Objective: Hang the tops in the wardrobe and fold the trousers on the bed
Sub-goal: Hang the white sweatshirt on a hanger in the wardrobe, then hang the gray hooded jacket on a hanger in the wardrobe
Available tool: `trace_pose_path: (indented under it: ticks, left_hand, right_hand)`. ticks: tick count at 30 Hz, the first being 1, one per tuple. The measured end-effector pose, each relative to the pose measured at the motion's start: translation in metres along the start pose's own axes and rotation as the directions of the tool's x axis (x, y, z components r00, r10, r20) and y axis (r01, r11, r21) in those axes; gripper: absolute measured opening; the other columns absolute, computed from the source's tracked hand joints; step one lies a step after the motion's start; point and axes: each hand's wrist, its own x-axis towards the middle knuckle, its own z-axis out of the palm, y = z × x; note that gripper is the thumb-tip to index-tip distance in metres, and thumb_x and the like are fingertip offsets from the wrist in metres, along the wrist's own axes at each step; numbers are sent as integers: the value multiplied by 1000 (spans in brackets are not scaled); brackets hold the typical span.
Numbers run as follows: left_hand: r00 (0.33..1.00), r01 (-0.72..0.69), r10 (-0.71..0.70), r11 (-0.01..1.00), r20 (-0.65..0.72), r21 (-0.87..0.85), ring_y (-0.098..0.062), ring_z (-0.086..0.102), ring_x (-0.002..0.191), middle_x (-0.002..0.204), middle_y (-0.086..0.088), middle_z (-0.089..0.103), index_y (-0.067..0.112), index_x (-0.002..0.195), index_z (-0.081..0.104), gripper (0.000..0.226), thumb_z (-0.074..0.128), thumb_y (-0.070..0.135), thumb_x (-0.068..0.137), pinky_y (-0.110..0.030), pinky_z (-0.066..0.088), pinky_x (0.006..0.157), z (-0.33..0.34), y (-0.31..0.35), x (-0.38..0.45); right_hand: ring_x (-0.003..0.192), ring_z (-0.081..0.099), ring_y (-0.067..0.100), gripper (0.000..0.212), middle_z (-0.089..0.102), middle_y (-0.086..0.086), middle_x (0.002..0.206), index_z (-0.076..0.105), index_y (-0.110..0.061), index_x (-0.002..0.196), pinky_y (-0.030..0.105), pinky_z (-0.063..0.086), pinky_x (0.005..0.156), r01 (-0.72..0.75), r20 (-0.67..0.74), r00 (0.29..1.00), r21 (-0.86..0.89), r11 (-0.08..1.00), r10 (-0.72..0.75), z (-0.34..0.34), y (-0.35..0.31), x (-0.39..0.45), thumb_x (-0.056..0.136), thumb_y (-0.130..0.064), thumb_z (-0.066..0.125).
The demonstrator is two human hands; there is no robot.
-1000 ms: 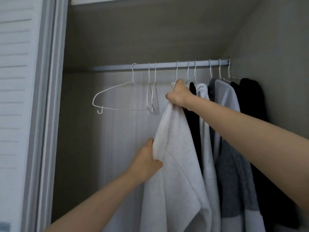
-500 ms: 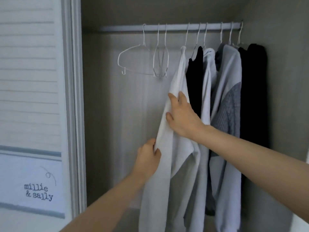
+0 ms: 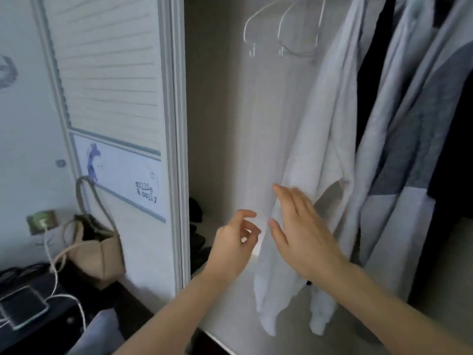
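Wardrobe interior fills the right of the frame, and there we see the long white knit top (image 3: 314, 155) hanging beside a black garment (image 3: 371, 80) and a grey-and-white sweater (image 3: 409, 139). Our right hand (image 3: 304, 231) lies flat against the white top's lower edge at centre, fingers straight and spread. Our left hand (image 3: 234, 243), just left of it, has loosely curled fingers and appears to hold nothing. Bare white wire hangers (image 3: 281, 32) hang at top centre. A beige tote bag (image 3: 97, 249) leans against the white louvred door (image 3: 110, 73) at lower left.
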Motion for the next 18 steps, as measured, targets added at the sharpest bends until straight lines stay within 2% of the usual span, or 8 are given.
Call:
trace_pose_path:
  ticks: [2,5,7,9,11,15,18]
  left_hand:
    - [995,58,-55,998,-82,39,-6,66,82,81,11,70,28,110,56,28,59,7,91,-23,52,80,0,2,-34]
    - [968,182,-168,982,-189,59,-5,65,86,86,8,70,28,113,57,20,57,19,95,-24,51,81,-3,8,-83]
    - [931,277,-249,958,-267,75,-4,65,87,85,8,70,29,113,57,18,55,23,96,-21,51,82,-10,15,-129]
    - [904,342,-299,934,-307,98,-4,65,85,84,7,70,31,112,57,17,55,24,97,-22,52,78,-16,23,-168]
    - [864,413,-339,900,-372,140,-4,65,81,82,7,69,33,110,56,17,56,23,97,-20,53,73,-23,30,-211]
    - [729,573,-404,802,-552,170,-1,64,81,80,10,69,34,116,55,21,56,28,96,-22,52,74,-44,47,-301]
    - [572,664,-426,742,-701,91,-2,64,80,80,10,68,39,113,55,21,57,27,95,-22,52,73,-62,73,-369]
  right_hand:
    - [135,31,25,59,42,12,144,28,-7,146,38,27,116,14,10,1000,130,991,-15,4,-1,-22,95,-25,51]
    - [133,38,26,58,44,11,141,28,-11,147,42,38,108,-8,96,995,331,944,-25,5,-5,-53,95,-29,45]
    - [123,45,23,57,52,11,132,34,-9,144,38,45,100,56,115,987,413,909,-113,11,-18,-79,93,-28,48]
    - [119,49,22,54,56,11,127,38,-7,141,30,44,96,89,109,982,468,879,-157,19,-28,-97,92,-25,52]
    - [120,50,23,53,56,9,128,39,-7,141,27,41,95,110,163,960,534,838,-229,23,-47,-116,93,-24,52]
    - [115,53,20,50,56,3,127,40,-11,141,28,46,92,166,226,886,662,731,-406,25,-100,-157,95,-24,53]
    - [114,53,17,49,56,1,125,39,-12,142,25,45,89,198,249,810,737,646,-531,23,-145,-192,95,-24,51]
